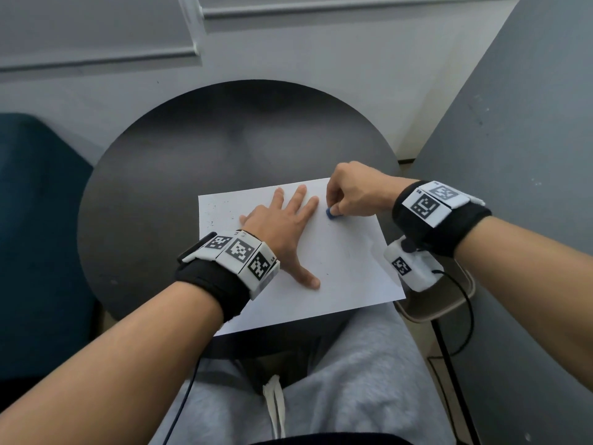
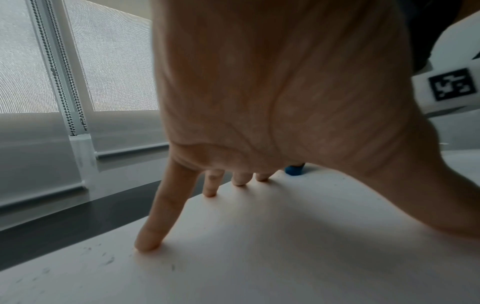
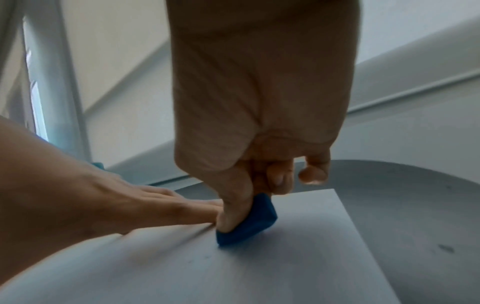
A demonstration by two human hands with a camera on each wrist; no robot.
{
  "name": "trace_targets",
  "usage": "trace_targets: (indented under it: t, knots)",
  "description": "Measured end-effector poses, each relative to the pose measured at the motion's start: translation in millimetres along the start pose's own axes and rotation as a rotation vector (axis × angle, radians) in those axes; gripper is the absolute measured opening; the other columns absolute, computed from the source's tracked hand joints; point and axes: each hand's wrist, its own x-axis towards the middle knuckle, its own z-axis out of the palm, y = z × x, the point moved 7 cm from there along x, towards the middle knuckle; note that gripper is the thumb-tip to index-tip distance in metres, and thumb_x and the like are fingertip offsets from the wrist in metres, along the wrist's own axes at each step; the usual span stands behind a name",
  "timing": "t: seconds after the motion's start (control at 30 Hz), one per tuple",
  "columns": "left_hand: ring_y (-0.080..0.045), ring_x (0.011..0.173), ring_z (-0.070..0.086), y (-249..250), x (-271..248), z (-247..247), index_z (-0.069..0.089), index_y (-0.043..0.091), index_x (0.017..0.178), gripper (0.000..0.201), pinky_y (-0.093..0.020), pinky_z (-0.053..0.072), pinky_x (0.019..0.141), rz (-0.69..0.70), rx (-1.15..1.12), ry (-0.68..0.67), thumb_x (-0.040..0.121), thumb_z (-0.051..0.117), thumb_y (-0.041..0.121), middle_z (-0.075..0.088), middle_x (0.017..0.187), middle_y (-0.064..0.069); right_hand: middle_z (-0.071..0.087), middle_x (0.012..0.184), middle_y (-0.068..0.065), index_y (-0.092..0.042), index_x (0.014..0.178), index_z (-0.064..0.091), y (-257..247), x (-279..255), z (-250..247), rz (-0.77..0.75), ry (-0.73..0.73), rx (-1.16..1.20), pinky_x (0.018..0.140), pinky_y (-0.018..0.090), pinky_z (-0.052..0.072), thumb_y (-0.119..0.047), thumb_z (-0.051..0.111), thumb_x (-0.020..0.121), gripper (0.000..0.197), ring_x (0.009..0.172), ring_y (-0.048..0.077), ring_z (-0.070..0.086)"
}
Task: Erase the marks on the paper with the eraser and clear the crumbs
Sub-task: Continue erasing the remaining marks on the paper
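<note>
Near the far right corner of the paper (image 1: 337, 261), the right hand (image 1: 356, 191) pinches the eraser (image 1: 330, 213) just beside the flat, splayed left hand's (image 1: 282, 226) fingertips (image 1: 313, 200), crumbs (image 1: 218, 215) lying toward the sheet's far left corner.

Paper (image 1: 337, 271): white, matt, smooth, flecked with dark crumbs. Eraser (image 3: 249, 222): blue, matt, rubbery. Tabletop (image 1: 167, 175): dark, smooth, faint satin sheen.

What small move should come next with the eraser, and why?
Probably set the eraser aside and sweep the crumbs off the paper: the right hand pinches it on bare sheet, no marks visible nearby, while the left hand presses the paper flat.
</note>
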Motion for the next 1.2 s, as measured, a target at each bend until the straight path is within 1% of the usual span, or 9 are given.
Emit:
trace_targets:
  t: [0.13,0.33,0.47,0.6,0.67,0.77,0.9,1.07,1.2]
  knots:
    - [-0.03,0.151,-0.01,-1,1,1,-0.016,0.035,0.154,0.15,-0.064,0.039,0.103,0.0,-0.003,-0.008,0.045,0.075,0.084,-0.021,0.163,0.008,0.07,0.08,0.001,-0.015,0.081,0.075,-10,-14,17,-0.065,-0.131,-0.053,0.071,0.031,0.055,-0.019,0.073,0.077,0.006,0.073,0.016,0.06]
    - [-0.031,0.151,-0.009,0,1,0,-0.015,0.036,0.154,0.148,-0.064,0.04,0.102,-0.001,0.013,-0.002,0.046,0.074,0.083,-0.021,0.163,0.006,0.069,0.08,0.001,-0.018,0.075,0.071,-5,-16,11,-0.041,0.001,0.018,0.07,0.031,0.053,-0.021,0.071,0.076,0.003,0.079,0.02,0.063]
    - [-0.031,0.151,-0.01,1,0,1,-0.015,0.037,0.153,0.148,-0.065,0.038,0.103,-0.003,-0.002,-0.001,0.046,0.076,0.082,-0.022,0.163,0.006,0.063,0.07,-0.007,-0.017,0.079,0.073,-18,-30,29,-0.099,-0.163,-0.051,0.068,0.029,0.053,-0.02,0.072,0.076,0.004,0.073,0.016,0.06]
    - [-0.031,0.151,-0.012,0,2,1,-0.015,0.039,0.154,0.149,-0.066,0.038,0.103,-0.008,-0.016,-0.001,0.045,0.077,0.081,-0.022,0.162,0.007,0.066,0.078,-0.002,-0.021,0.072,0.07,-18,-24,17,-0.091,-0.033,-0.053,0.065,0.028,0.047,-0.021,0.071,0.076,0.005,0.077,0.019,0.06]
    - [-0.031,0.15,-0.012,1,3,1,-0.016,0.04,0.153,0.148,-0.067,0.037,0.103,-0.012,-0.019,-0.009,0.045,0.077,0.082,-0.023,0.162,0.008,0.067,0.082,-0.001,-0.017,0.077,0.072,-16,-32,23,-0.091,-0.056,-0.034,0.071,0.032,0.052,-0.021,0.071,0.077,0.004,0.079,0.02,0.062]
    - [-0.032,0.15,-0.012,0,4,1,-0.015,0.04,0.153,0.148,-0.068,0.035,0.104,-0.016,-0.021,-0.012,0.045,0.076,0.082,-0.023,0.162,0.008,0.068,0.082,-0.004,-0.021,0.081,0.073,-19,-44,36,-0.102,-0.178,-0.103,0.071,0.029,0.052,-0.024,0.072,0.077,0.005,0.078,0.017,0.062]
    - [-0.031,0.15,-0.012,0,4,2,-0.016,0.041,0.152,0.148,-0.067,0.035,0.104,-0.018,-0.02,-0.013,0.045,0.077,0.082,-0.023,0.162,0.009,0.068,0.086,-0.003,-0.02,0.085,0.074,-16,-40,27,-0.099,-0.057,-0.079,0.071,0.028,0.047,-0.025,0.071,0.077,0.01,0.083,0.019,0.061]
    - [-0.031,0.151,-0.012,1,3,2,-0.015,0.04,0.153,0.148,-0.068,0.034,0.105,-0.025,-0.019,-0.02,0.045,0.077,0.082,-0.023,0.162,0.008,0.068,0.086,-0.005,-0.021,0.086,0.074,-18,-58,43,-0.12,-0.176,-0.101,0.075,0.032,0.053,-0.026,0.071,0.078,0.01,0.081,0.017,0.062]
    - [-0.03,0.151,-0.013,0,3,1,-0.016,0.04,0.153,0.147,-0.067,0.035,0.105,-0.024,-0.014,-0.012,0.045,0.077,0.081,-0.023,0.162,0.008,0.069,0.087,-0.003,-0.02,0.086,0.074,-15,-50,29,-0.089,-0.062,-0.062,0.071,0.027,0.044,-0.026,0.071,0.079,0.01,0.083,0.018,0.061]
